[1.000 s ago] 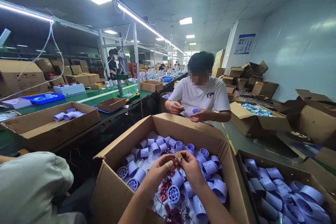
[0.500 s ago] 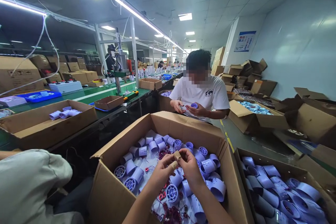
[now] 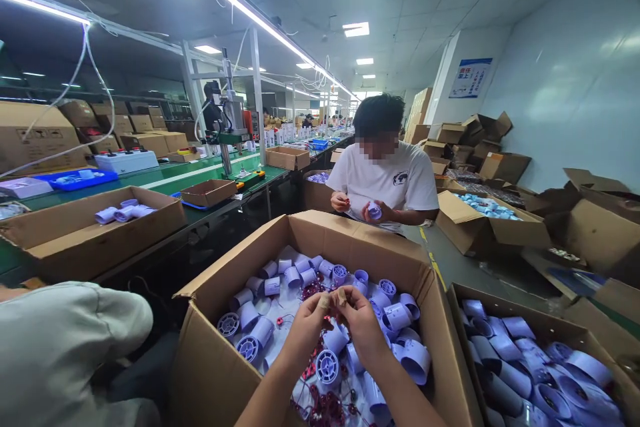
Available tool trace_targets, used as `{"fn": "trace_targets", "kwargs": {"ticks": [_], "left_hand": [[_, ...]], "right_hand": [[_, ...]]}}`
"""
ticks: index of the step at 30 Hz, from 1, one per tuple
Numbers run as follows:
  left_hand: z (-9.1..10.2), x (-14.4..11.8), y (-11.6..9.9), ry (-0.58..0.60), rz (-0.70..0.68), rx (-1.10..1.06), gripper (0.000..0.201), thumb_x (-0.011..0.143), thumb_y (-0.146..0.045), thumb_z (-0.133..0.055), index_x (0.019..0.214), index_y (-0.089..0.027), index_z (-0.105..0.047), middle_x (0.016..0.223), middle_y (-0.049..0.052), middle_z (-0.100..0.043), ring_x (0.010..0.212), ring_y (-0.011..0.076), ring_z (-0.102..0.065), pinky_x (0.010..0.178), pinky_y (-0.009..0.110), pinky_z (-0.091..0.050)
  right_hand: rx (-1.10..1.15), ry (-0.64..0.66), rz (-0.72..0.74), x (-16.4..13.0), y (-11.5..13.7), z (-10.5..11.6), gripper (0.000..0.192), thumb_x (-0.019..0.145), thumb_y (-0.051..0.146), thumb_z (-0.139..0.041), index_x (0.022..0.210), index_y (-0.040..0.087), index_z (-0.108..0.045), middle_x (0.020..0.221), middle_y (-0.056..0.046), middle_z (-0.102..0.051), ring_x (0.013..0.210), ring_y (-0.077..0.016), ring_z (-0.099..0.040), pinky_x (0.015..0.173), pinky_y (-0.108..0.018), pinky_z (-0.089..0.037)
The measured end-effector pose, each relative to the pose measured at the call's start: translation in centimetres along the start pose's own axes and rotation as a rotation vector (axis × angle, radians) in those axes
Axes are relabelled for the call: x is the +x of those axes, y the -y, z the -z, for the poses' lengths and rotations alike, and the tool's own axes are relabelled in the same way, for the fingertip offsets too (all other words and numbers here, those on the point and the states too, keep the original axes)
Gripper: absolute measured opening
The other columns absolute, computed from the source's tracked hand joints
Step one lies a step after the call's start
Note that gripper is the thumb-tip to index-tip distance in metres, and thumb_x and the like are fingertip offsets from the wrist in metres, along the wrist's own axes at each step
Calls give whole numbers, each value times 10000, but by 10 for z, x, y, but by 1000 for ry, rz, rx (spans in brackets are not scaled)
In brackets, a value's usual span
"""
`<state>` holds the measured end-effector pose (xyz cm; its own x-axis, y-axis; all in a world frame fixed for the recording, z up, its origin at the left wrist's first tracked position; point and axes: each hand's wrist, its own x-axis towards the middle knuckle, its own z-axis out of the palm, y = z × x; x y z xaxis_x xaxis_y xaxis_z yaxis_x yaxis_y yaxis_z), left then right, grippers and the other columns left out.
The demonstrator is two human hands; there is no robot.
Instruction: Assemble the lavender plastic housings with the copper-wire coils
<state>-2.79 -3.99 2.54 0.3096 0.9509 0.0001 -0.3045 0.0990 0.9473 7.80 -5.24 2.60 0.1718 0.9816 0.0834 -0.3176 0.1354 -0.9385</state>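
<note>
At the left of the frame, a few purple cups (image 3: 123,212) were seen lying in a shallow carton (image 3: 115,240) on the green bench. Further right, across the lower middle, a large open carton (image 3: 210,353) was filled with more purple cups (image 3: 263,330), some upright, some tipped on their sides. Over it, dead centre, the real action was found: the left hand (image 3: 310,323) was held with thumb and fingertips drawn in close, tan wrapping on the thumb. Whether anything was pinched there could not be told — the tips were too small and too shadowed. Just below, red wired parts (image 3: 325,407) were heaped among the cups, leads tangled. The right hand (image 3: 360,317) was brought up against the left, fingers curled, its thumb wrapped too; its hold was likewise unclear.

For close fingertip work like this, a light, even pinch was judged best, with one hand kept steady as an anchor, the thin leads not tugged, and anything dropped caught by the carton beneath — a handy spot. Right of centre, a purple cup (image 3: 374,211) was held by a person in a white shirt (image 3: 385,177). At lower right, another carton (image 3: 577,335) was packed with cups.
</note>
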Motion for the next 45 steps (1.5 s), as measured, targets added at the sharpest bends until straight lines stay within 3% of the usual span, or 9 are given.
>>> {"fn": "trace_targets", "kwargs": {"ticks": [6,10,20,29,35,45], "left_hand": [[-3,1,0,-85,-43,23,555,545,-680,-723,661,-157,-577,576,-26,-518,523,97,-427,516,221,-347],[-6,0,-2,-130,-103,107,510,576,-636,-730,672,-150,-607,583,-10,-552,547,113,-454,518,225,-347],[-11,-3,-8,-82,-117,106,496,587,-639,-705,643,-150,-644,554,8,-570,576,141,-485,555,247,-387],[-1,-1,-9,-32,-54,186,634,583,-754,-616,679,-130,-681,577,9,-554,550,114,-428,519,223,-340],[2,-7,-16,63,21,108,664,601,-764,-602,761,-130,-715,644,31,-602,603,125,-470,533,221,-350],[0,-1,-16,8,22,107,604,520,-723,-679,681,-142,-639,585,-2,-565,535,106,-461,490,216,-310]], "right_hand": [[-64,-42,43,1,-5,-2,323,601,480,-732,656,196,-590,564,44,-536,514,-108,-434,504,-237,-377],[-71,-82,66,2,-7,-3,320,589,477,-736,667,196,-605,571,46,-543,531,-113,-443,525,-243,-385],[53,-68,-29,-1,-9,-3,381,568,504,-765,692,190,-588,614,38,-555,527,-102,-456,507,-232,-387],[-56,-61,46,4,-13,2,402,576,541,-756,670,189,-586,585,32,-567,550,-123,-485,533,-245,-422],[-265,-142,170,6,-22,8,355,712,546,-639,711,204,-546,611,22,-575,576,-147,-515,546,-259,-436],[-241,-156,182,4,-17,3,394,700,584,-629,718,201,-537,593,8,-608,527,-147,-533,495,-254,-441]]}}
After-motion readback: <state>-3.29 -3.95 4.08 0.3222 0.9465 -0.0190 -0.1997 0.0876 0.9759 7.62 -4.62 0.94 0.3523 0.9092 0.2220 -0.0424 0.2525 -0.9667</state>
